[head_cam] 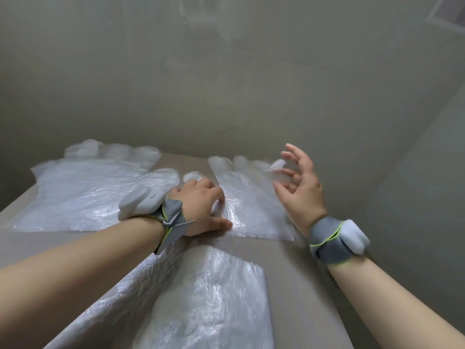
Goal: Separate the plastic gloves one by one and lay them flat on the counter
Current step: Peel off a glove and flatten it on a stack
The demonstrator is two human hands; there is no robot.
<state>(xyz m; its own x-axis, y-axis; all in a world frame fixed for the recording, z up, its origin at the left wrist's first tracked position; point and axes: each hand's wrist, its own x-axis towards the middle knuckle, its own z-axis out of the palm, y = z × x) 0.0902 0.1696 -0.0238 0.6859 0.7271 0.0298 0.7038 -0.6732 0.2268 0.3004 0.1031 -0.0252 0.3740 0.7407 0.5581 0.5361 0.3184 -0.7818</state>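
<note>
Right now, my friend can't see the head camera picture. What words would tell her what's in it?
A person's left hand rests on a clear plastic glove lying flat on a counter, while the right hand hovers open above it. Another glove lies flat to the left, and more plastic gloves lie nearer.

No text, label, brand, number or sign can be read: a small dark mark on the bare right forearm (334, 280), just below the grey fabric wrist strap (324, 245), is too small and blurred to make out.
</note>
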